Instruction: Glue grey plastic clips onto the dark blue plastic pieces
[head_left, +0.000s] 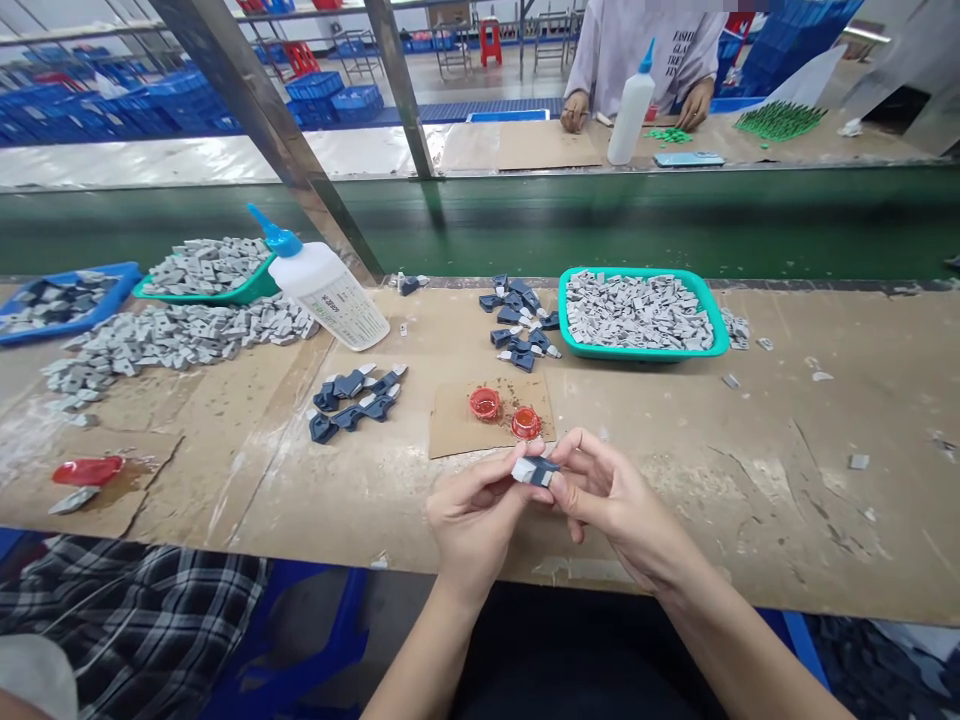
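Between my fingertips is a small dark blue and light grey plastic part (535, 471). My left hand (476, 510) pinches its grey end, and my right hand (611, 500) grips the dark end. Just beyond them, two red caps (484, 403) holding liquid sit on a cardboard piece (454, 420). One group of dark blue parts with light tips (352, 400) lies to the left. Another pile of dark blue parts (521, 325) is beside a teal tray (720, 340) full of small grey pieces (637, 312).
A white bottle with a blue nozzle (330, 290) leans by a heap of grey pieces (180, 335). Green (259, 280) and blue (112, 300) trays stand far left. A green conveyor belt (487, 225) crosses behind. Opposite is a person (645, 60) with both hands on a bench.
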